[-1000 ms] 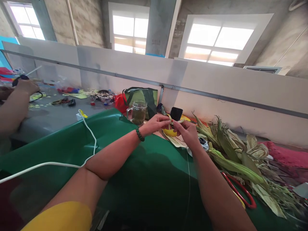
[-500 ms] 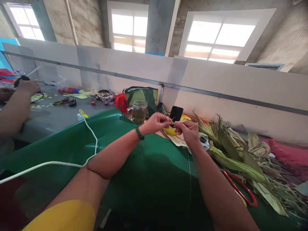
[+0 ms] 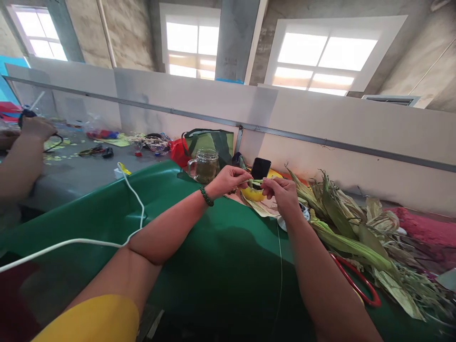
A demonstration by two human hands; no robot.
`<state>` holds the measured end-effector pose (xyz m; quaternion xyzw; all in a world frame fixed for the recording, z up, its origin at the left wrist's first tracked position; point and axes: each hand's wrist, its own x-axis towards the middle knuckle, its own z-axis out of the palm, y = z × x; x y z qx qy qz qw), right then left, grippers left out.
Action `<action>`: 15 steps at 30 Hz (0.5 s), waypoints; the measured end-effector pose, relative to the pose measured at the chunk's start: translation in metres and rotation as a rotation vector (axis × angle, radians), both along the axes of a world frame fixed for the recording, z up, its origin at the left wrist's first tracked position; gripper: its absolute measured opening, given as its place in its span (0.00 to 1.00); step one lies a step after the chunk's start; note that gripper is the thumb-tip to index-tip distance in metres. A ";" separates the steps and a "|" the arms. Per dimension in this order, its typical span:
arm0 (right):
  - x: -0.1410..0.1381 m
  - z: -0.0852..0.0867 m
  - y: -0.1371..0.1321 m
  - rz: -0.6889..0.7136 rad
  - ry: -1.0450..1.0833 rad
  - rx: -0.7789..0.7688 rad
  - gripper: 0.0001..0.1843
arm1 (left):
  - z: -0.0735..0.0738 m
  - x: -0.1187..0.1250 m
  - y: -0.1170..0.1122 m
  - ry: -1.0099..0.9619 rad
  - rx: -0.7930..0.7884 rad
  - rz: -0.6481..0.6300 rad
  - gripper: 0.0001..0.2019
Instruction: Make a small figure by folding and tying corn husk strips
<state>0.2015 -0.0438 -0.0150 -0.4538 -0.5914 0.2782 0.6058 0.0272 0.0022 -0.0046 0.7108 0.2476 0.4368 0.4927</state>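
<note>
Between my two hands stretches a thin pale-green strip [image 3: 256,181], which looks like corn husk. My left hand [image 3: 231,181], with a green bead bracelet at the wrist, pinches its left end. The fingertips of my right hand [image 3: 281,191] are closed on the other end. Just beneath the strip sits a yellow round object [image 3: 252,194], partly hidden. Behind it a black phone [image 3: 261,167] leans upright. A pale husk sheet [image 3: 265,208] lies below my right hand, by a spool of white thread [image 3: 282,223] that my wrist partly covers.
Corn husks [image 3: 342,213] pile up at the right, with red-handled scissors [image 3: 359,280] beside them. A glass mug [image 3: 205,166] and a green bag [image 3: 213,142] stand behind my left hand. A white cable [image 3: 137,199] crosses the green mat [image 3: 221,266]. Another person's hand [image 3: 37,128] works at far left.
My hands have drawn slightly apart, and more of the green strip shows between them. My right hand shifted a little to the right. The other person's hand moved slightly left.
</note>
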 end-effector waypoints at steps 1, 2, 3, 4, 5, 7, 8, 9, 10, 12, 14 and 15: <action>0.000 0.000 0.000 0.000 0.017 -0.015 0.18 | 0.000 0.000 0.001 -0.034 -0.046 0.000 0.18; 0.000 0.000 0.001 0.008 0.024 -0.034 0.18 | 0.000 0.000 0.002 -0.061 -0.094 -0.009 0.19; 0.000 0.000 0.001 0.023 0.028 -0.054 0.19 | 0.000 -0.001 0.002 -0.078 -0.143 -0.023 0.22; -0.001 0.000 0.001 0.039 0.037 -0.072 0.19 | 0.001 -0.001 0.002 -0.090 -0.187 -0.037 0.24; -0.003 0.000 0.001 0.053 0.057 -0.083 0.20 | 0.001 -0.002 0.002 -0.095 -0.224 -0.050 0.26; -0.006 -0.001 0.001 0.068 0.127 -0.097 0.21 | 0.002 -0.003 0.000 -0.103 -0.264 -0.079 0.27; -0.008 -0.002 0.001 0.073 0.165 -0.106 0.21 | 0.002 -0.003 0.000 -0.111 -0.270 -0.093 0.27; -0.009 -0.003 0.001 0.082 0.196 -0.118 0.21 | 0.001 -0.003 -0.001 -0.125 -0.272 -0.102 0.26; -0.010 -0.004 0.001 0.098 0.212 -0.133 0.21 | 0.000 -0.002 -0.001 -0.146 -0.273 -0.107 0.26; -0.010 -0.005 0.000 0.156 0.172 -0.164 0.20 | -0.002 0.000 0.000 -0.204 -0.275 -0.104 0.27; -0.006 -0.004 0.000 0.187 0.033 -0.151 0.18 | -0.004 0.002 0.001 -0.236 -0.263 -0.095 0.26; -0.004 -0.003 -0.001 0.169 -0.034 -0.123 0.17 | -0.005 0.003 0.001 -0.229 -0.242 -0.090 0.24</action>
